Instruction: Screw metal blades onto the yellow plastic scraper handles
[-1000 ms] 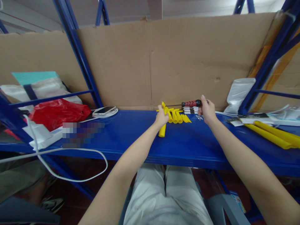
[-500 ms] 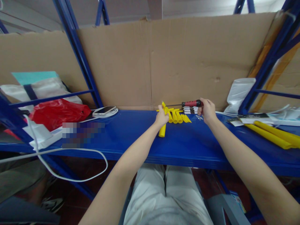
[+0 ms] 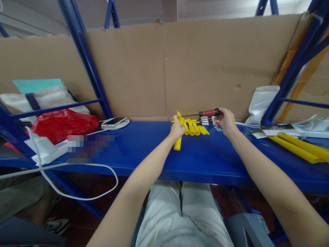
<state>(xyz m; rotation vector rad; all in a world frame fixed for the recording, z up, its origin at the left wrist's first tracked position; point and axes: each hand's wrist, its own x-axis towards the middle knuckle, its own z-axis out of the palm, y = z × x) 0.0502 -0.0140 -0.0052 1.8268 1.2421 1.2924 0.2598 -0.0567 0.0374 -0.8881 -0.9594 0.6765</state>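
Observation:
My left hand (image 3: pixel 177 127) is wrapped round a yellow tube-shaped piece (image 3: pixel 177 143), which stands on the blue shelf with its top end showing above my fingers. My right hand (image 3: pixel 226 120) grips the end of a screwdriver (image 3: pixel 209 113) with a red and black handle. Its shaft points left, level, and its tip meets the top of the held yellow piece. Between my hands lie several yellow cone-shaped pieces (image 3: pixel 192 129), a stack of white and black parts (image 3: pixel 207 120) and small metal bits (image 3: pixel 218 129) beside my right fingers.
Yellow tubes (image 3: pixel 295 149) lie at the right, near a white bag (image 3: pixel 262 104). To the left are a phone (image 3: pixel 116 120) on a coiled white cable, a red plastic bag (image 3: pixel 65 123) and a power strip (image 3: pixel 55 151). Cardboard (image 3: pixel 200 65) stands behind. Another person's leg shows at lower left.
My right hand and the screwdriver handle have shifted very slightly to the left, and the right fingers have changed position a little. My left hand stays in place on the yellow piece.

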